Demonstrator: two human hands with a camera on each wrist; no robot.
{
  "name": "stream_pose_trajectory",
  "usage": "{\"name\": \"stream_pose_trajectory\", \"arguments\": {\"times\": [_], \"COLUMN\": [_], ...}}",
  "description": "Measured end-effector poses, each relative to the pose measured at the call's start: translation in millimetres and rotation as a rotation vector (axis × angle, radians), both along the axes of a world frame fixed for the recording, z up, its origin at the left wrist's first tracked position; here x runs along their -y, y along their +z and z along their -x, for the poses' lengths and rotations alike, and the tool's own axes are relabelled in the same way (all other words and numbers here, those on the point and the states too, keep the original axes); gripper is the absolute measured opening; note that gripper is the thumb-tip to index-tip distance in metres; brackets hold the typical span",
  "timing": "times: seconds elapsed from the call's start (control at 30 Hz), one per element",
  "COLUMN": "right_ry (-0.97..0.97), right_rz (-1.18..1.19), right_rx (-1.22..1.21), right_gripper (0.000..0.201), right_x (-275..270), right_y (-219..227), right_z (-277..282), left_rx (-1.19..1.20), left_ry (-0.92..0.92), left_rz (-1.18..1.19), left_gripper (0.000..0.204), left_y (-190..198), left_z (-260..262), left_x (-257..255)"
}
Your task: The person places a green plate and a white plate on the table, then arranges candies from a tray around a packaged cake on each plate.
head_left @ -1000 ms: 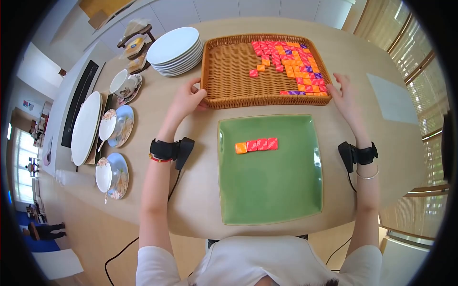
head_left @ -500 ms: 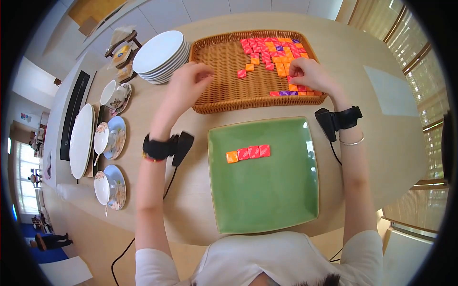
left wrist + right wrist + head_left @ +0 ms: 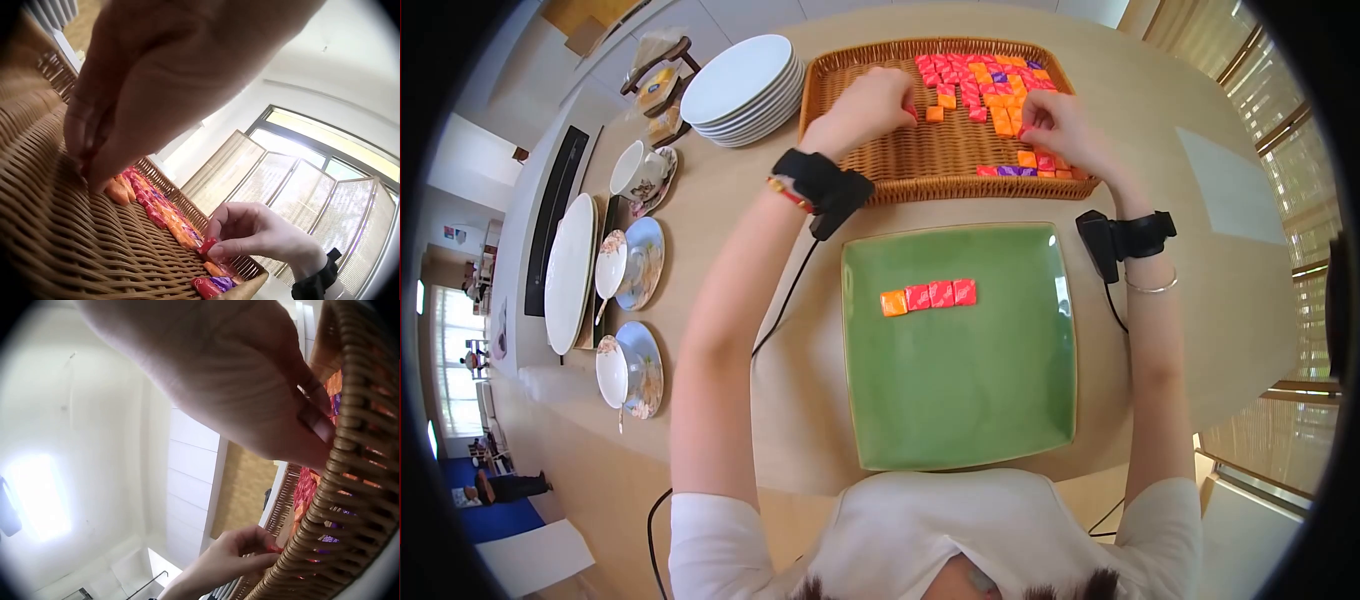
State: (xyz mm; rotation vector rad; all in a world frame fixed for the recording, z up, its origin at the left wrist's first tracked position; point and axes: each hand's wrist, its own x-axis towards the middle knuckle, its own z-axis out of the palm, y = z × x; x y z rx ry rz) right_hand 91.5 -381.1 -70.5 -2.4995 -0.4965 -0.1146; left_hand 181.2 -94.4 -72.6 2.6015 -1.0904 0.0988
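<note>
Wicker hides part of the right hand [image 3: 262, 394] in the right wrist view, but the left wrist view shows its grip plainly: thumb and finger pinch a red piece [image 3: 208, 245] over the right side of the basket [image 3: 930, 155]. The right wrist view in turn catches the left hand [image 3: 234, 556], its grip pinching another red piece [image 3: 275, 549] over the basket's left half. Only the head view takes in the green plate [image 3: 955, 400], on the worktop [image 3: 800, 400] at the basket's near side.

On that plate a row of four pieces [image 3: 941, 293] runs left to right, its right end angled slightly far, orange at the left and three reds after it. The basket's long axis also runs left to right; red, orange and purple squares [image 3: 1000, 120] crowd its right half.

The basket is tightly woven and brown, the squares wear printed wrappers, and the plate is glossy, square and round-cornered, with a thin brownish edge.
</note>
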Motion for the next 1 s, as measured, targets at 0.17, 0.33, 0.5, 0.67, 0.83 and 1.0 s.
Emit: {"name": "stream_pose_trajectory", "arguments": {"times": [0.17, 0.33, 0.5, 0.67, 0.83, 1.0], "right_ry": [-0.079, 0.267, 0.249, 0.212, 0.279, 0.250], "right_rz": [-0.194, -0.147, -0.197, -0.253, -0.092, -0.042], "right_rx": [0.061, -0.389, -0.559, -0.622, -0.390, -0.441], "right_gripper": [0.015, 0.010, 0.008, 0.009, 0.018, 0.026], "right_x": [-22.7, -56.3, -70.1, -66.9, -66.8, -73.4], "right_y": [55.9, 61.1, 35.8, 15.6, 17.7, 13.6], "right_z": [46.0, 110.4, 132.2, 129.6, 134.7, 135.2], "left_rx": [-0.485, -0.659, -0.788, -0.751, -0.784, -0.843], "left_ry": [0.021, -0.160, 0.007, 0.038, 0.021, 0.022], "left_rz": [0.423, 0.367, 0.300, 0.341, 0.381, 0.424], "left_gripper": [0.012, 0.014, 0.015, 0.013, 0.012, 0.015], "left_y": [64.2, 55.8, 57.7, 54.8, 42.2, 37.0], "left_z": [88.0, 167.7, 200.2, 200.6, 193.1, 193.1], "left_x": [-45.5, -70.4, -58.5, -53.2, -54.7, -52.0]}}
